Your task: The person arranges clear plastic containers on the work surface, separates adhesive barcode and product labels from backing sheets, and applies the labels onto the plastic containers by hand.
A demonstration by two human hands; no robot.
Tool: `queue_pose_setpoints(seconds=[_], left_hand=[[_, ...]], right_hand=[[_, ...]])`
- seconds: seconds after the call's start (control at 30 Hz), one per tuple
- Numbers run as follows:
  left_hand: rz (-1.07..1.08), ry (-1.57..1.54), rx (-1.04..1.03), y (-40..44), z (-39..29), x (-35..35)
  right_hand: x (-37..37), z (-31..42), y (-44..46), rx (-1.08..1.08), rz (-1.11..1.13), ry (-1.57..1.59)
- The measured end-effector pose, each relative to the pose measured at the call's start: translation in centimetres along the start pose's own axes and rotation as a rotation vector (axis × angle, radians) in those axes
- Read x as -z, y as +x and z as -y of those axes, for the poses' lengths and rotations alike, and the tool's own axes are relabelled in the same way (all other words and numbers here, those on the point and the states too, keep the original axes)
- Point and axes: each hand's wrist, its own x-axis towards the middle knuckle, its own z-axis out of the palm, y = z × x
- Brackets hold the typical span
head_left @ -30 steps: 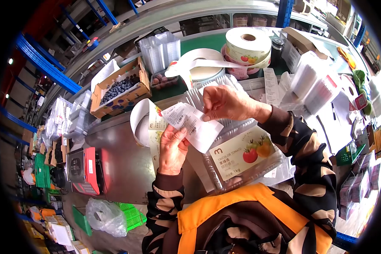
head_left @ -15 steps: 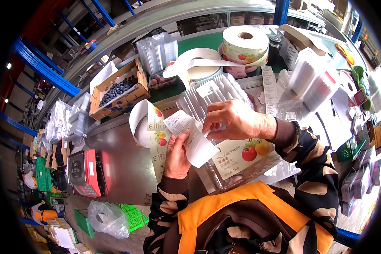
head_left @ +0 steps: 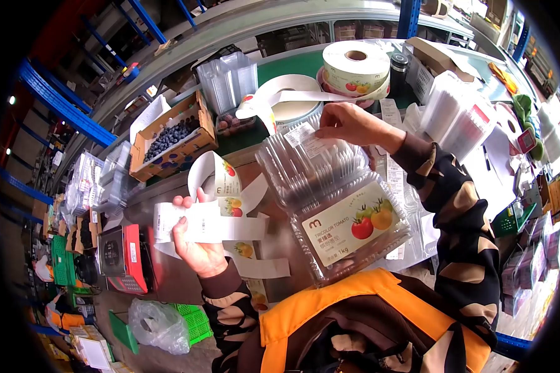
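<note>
My left hand point(head_left: 199, 245) pinches a strip of white labels point(head_left: 208, 225) that runs to the right over the steel table. At the upper middle my right hand point(head_left: 348, 127) has its fingers pressed together at a printed white label point(head_left: 308, 140) on a clear plastic lid point(head_left: 292, 177). Right below lies a clear tray point(head_left: 317, 248) with a "Tricolor Tomato 1kg" label point(head_left: 353, 225) on top. A curled strip of tomato labels point(head_left: 229, 180) stands between my left hand and the lid.
A cardboard box of blueberries point(head_left: 174, 138) is at the upper left, near stacked clear containers point(head_left: 230, 79). Label rolls point(head_left: 356, 65) and a dark jar point(head_left: 398, 69) stand at the back. A red scale point(head_left: 123, 258) is at the left, clear packs point(head_left: 457, 115) at the right.
My left hand has moved left and down with the label strip, which now stretches out. My right hand has moved up to the lid, where a further white label now shows.
</note>
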Motion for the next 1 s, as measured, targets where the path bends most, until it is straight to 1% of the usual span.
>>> queue_pose_setpoints(seconds=[0.03, 0.07, 0.1, 0.17, 0.27, 0.3, 0.33, 0.4, 0.43, 0.47, 0.53, 0.57, 0.6, 0.67, 0.73, 0.8, 0.83, 0.87, 0.93, 1.0], left_hand=[[0.010, 0.065, 0.008, -0.1, 0.2, -0.8], [0.019, 0.131, 0.016, -0.4, 0.4, -1.7], [-0.045, 0.184, 0.035, -0.8, 0.9, -2.7], [-0.062, 0.212, 0.101, -1.3, 1.4, -2.1], [-0.079, 0.217, 0.170, -2.0, 2.3, -0.6], [-0.081, 0.213, 0.189, -2.2, 2.6, -0.5], [-0.097, 0.216, 0.206, -2.4, 2.9, -0.4], [-0.136, 0.221, 0.237, -2.9, 3.7, -0.6], [-0.119, 0.238, 0.250, -3.0, 4.0, -0.8], [-0.102, 0.259, 0.262, -3.0, 4.1, -1.0], [-0.067, 0.299, 0.283, -2.9, 4.1, -1.5], [-0.041, 0.350, 0.272, -3.0, 4.0, -1.8], [-0.002, 0.459, 0.262, -3.2, 3.7, -1.6], [0.082, 0.669, 0.235, -3.3, 3.2, -0.9], [0.160, 0.826, 0.272, -3.6, 3.2, -0.2], [0.214, 0.950, 0.340, -4.1, 3.9, -0.3], [0.274, 1.002, 0.321, -4.2, 4.7, -0.6], [0.379, 1.041, 0.297, -4.2, 5.3, -0.6], [0.344, 0.974, 0.301, -4.7, 6.7, -1.1], [0.431, 0.993, 0.322, -4.8, 7.2, -1.0]], right_hand=[[-1.0, -0.3, 0.5, 0.056, -0.029, -0.073], [-1.8, -0.5, 0.7, 0.045, -0.041, -0.060], [-2.1, 0.7, 0.4, 0.044, -0.054, -0.170], [-2.7, 1.4, -0.5, 0.043, -0.090, -0.389], [-2.3, 0.3, -0.4, 0.130, -0.290, -0.512], [-2.1, 0.3, 0.2, 0.121, -0.419, -0.587], [-1.8, 0.3, 0.2, 0.180, -0.472, -0.671], [-2.1, 0.5, -0.1, 0.358, -0.482, -0.634], [-2.8, 0.4, 0.1, 0.458, -0.417, -0.539], [-3.5, -0.6, 0.3, 0.570, -0.343, -0.519], [-3.1, -1.6, 0.1, 0.378, -0.334, -0.555], [-1.4, -1.7, -0.6, 0.307, -0.381, -0.868], [0.0, -1.5, -1.3, 0.353, -0.471, -0.864], [1.3, 2.7, -4.9, 0.338, -0.259, -0.484], [1.0, 6.8, -9.4, 0.280, 0.351, -0.043], [-1.2, 8.5, -13.6, 0.485, 0.441, -0.245], [-2.3, 8.6, -15.2, 0.498, 0.417, -0.323], [-3.1, 8.4, -16.2, 0.510, 0.393, -0.402], [-3.5, 8.2, -17.0, 0.554, 0.350, -0.482], [-3.6, 8.8, -17.6, 0.582, 0.336, -0.596]])
